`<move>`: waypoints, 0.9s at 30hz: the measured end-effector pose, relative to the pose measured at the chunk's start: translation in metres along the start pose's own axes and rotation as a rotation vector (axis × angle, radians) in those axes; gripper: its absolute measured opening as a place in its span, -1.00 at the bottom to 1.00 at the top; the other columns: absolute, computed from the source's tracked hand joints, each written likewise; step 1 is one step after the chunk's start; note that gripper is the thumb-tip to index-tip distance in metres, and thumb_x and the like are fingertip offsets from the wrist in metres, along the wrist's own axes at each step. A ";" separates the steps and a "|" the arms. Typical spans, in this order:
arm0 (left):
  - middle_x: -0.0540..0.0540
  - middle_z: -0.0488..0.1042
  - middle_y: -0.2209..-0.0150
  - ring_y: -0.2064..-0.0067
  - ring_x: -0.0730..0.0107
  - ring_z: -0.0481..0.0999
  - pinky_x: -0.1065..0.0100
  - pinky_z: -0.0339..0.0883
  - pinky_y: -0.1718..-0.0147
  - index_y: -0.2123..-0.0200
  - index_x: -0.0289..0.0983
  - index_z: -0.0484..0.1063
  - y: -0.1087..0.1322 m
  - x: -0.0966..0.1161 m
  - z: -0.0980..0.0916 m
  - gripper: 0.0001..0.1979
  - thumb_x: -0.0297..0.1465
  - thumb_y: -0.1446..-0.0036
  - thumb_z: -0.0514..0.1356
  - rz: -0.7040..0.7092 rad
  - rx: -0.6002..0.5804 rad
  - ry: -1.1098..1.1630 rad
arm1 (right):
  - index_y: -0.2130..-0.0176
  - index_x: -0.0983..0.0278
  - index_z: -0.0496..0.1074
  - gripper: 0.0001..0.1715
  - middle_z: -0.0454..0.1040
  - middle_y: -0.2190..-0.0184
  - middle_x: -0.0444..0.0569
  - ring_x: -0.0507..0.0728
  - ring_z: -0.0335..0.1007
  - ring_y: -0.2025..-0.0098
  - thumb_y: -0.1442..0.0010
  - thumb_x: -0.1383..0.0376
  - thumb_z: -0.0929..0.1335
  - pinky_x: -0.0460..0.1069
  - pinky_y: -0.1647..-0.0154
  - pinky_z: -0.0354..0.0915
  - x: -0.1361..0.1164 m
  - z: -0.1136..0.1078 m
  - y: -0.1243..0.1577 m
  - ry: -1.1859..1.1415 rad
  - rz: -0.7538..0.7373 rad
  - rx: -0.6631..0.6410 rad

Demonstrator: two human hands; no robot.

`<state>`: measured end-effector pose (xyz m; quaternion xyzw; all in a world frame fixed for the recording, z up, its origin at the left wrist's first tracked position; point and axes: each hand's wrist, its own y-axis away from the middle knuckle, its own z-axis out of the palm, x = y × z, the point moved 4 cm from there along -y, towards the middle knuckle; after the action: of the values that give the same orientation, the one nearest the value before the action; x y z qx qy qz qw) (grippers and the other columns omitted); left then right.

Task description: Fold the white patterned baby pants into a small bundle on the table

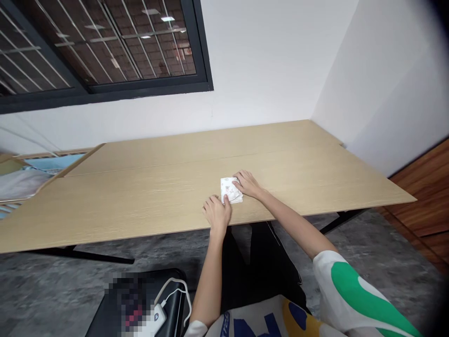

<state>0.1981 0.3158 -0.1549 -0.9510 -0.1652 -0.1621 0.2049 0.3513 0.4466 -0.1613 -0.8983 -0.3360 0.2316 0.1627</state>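
Hands are meeting at the middle of the counter: the left hand (216,215) is curling narrow, its fingertips (226,199) pressing on the near edge of a folded white printed napkin (231,190), and the right hand (247,183) is closing over the far corner of the same item, holding it between them. The napkin is lying flat on the counter (280,161), its small reddish print visible, though its material, cloth or paper, is hard to tell. The light wood-grain counter is running across the view with a long seam between two panels. Below its front edge, a black seat (140,299) is standing, partly pixelated, and carrying a white power bank (156,318) with a white cable (175,291) looping from it. A white shirt sleeve with a green pattern (354,292) is covering the right upper arm, and black trousers (266,262) are showing beneath the counter. Grey mottled carpet (52,276) is spreading across the floor. A dark-framed window (105,47) is set into the white wall above, and a brown wood panel (421,196) is standing at the far right.
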 end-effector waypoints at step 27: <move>-0.18 0.49 -0.03 -0.06 0.10 0.50 0.08 0.40 -0.08 -0.04 -0.21 0.35 0.218 0.139 -0.050 -0.51 -0.11 -0.15 0.35 0.875 -0.469 0.911 | 0.10 0.17 0.51 -0.39 0.50 0.47 -0.11 0.04 0.28 0.61 0.05 -0.04 0.61 -0.09 0.69 0.21 -0.059 -0.199 0.340 -0.880 0.997 0.651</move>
<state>0.3929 0.1400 -0.1327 -0.7863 0.3778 -0.4808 0.0889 0.5965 0.1341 -0.1287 -0.6747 0.1636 0.7046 0.1467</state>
